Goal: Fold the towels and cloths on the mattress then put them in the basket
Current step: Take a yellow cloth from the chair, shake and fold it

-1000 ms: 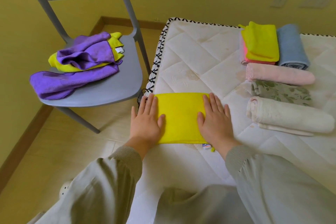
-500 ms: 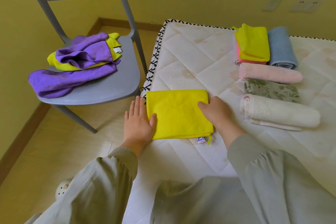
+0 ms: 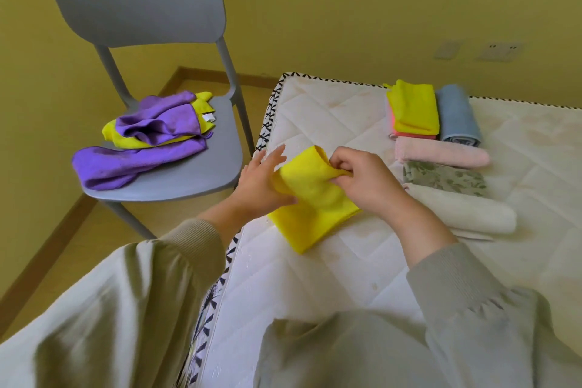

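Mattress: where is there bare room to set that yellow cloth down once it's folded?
Bare quilting lies on the mattress between its patterned edge and the yellow stack, and on the near side of the yellow cloth. The right side is crowded: blue roll, pink roll, floral cloth, cream towel.

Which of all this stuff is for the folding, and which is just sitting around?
For the job: yellow cloth, held by left hand and right hand; folded stack; blue roll; pink roll; floral cloth; cream roll; mattress; probably the purple and yellow pile.

Just lying about: chair; wall sockets. No basket shows.
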A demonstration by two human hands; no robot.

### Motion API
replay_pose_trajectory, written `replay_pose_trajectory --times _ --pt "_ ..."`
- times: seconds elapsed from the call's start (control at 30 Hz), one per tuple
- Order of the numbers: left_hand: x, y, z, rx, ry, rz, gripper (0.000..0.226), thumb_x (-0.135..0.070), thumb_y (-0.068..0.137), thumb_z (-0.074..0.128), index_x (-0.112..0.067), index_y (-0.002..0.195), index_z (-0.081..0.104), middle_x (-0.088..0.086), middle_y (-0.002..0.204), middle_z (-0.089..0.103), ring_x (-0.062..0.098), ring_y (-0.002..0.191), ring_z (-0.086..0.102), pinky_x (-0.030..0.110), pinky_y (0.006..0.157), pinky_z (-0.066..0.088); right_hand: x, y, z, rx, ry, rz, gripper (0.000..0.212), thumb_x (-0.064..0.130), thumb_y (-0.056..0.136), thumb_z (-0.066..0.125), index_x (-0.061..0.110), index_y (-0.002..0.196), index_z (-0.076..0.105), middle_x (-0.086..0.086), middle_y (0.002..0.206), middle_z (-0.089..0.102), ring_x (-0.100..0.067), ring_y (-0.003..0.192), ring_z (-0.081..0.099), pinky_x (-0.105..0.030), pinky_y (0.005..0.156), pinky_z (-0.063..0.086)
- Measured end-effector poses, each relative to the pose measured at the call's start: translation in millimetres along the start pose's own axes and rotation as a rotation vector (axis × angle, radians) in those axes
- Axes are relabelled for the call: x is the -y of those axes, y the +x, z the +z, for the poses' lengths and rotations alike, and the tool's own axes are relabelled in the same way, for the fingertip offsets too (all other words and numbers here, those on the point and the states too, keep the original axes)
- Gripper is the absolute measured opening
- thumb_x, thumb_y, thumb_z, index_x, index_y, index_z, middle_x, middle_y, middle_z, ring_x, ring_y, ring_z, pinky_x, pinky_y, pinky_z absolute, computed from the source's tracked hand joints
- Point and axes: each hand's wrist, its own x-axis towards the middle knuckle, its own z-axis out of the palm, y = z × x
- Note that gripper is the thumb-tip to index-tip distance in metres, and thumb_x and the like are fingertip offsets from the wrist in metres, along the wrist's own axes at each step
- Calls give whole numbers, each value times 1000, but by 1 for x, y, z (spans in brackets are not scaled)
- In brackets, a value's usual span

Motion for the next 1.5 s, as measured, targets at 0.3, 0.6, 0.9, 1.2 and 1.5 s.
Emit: replay_pose_trajectory --times 0.3,0.6,0.9,1.2,1.5 --pt "-48 -27 -26 401 -521 -211 17 -9 92 57 -24 97 60 -4 93 68 15 85 66 29 77 53 6 -19 -5 -243 234 37 26 11 74 76 31 76 61 7 74 67 -12 75 63 -26 71 46" --pt "-56 -38 -20 313 -1067 -391 18 -14 94 48 -15 108 60 9 104 69 28 93 66 43 83 51 -44 -41 27 103 1274 830 72 69 88 35 9 115 64 -15 109 70 -32 107 60 -43 91 44" --pt "-34 -34 -6 213 -1150 -423 25 -5 93 50 -16 113 57 11 110 67 33 100 63 48 85 49 -32 -34 15 107 1100 487 24 -3 88 52 9 106 61 -7 93 72 -20 82 69 -28 66 57" --pt "31 -29 38 -152 -293 -521 50 -4 86 55 -10 136 44 6 110 60 21 73 57 24 57 42 -74 -23 38 57 219 816 18 24 86 65 7 88 64 -10 77 63 -17 57 52 -25 51 38" --pt "24 -14 22 113 -533 -803 25 -10 94 55 5 114 52 17 90 57 19 44 61 20 35 45 -70 -18 35 158 692 980 14 15 93 60 2 97 56 -11 86 59 -13 42 58 -16 32 36"
